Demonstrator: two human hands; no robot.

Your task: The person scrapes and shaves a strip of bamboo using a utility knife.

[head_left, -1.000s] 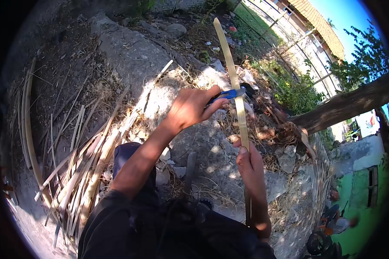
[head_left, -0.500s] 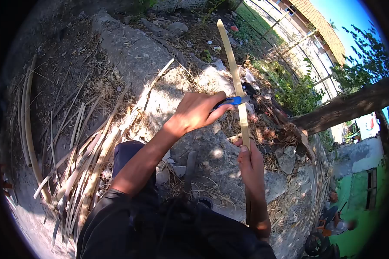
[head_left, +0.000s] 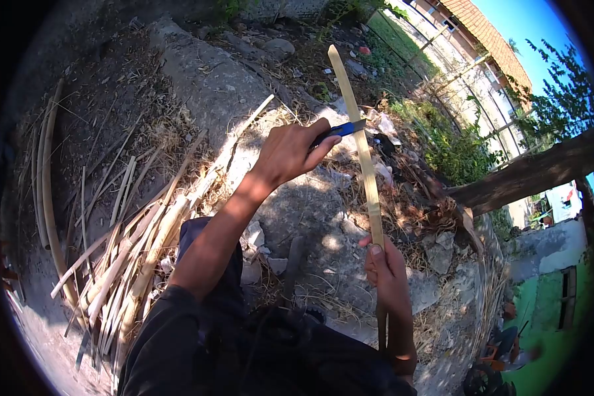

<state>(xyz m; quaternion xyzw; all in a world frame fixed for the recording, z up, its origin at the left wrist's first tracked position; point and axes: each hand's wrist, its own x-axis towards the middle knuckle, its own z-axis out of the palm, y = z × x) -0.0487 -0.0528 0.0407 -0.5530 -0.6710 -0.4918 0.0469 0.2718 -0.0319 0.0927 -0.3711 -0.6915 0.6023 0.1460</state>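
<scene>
My left hand is closed around a blue utility knife. Its blade lies across a long, pale bamboo strip, touching it in the upper half. Lower down, my right hand grips the strip with the thumb on top. The strip points up and away, leaning slightly left, and its lower end runs down along my right forearm. Some of the knife handle is hidden by my left fingers.
Bamboo strips and split pieces lie heaped on the left. A dark flat bar stands near my legs. A thick log juts in from the right, above dry husks and rubble. At the lower right, a person is by a green wall.
My left hand and the knife have moved up along the strip, away from my right hand. My right hand keeps its grip, a little lower in view.
</scene>
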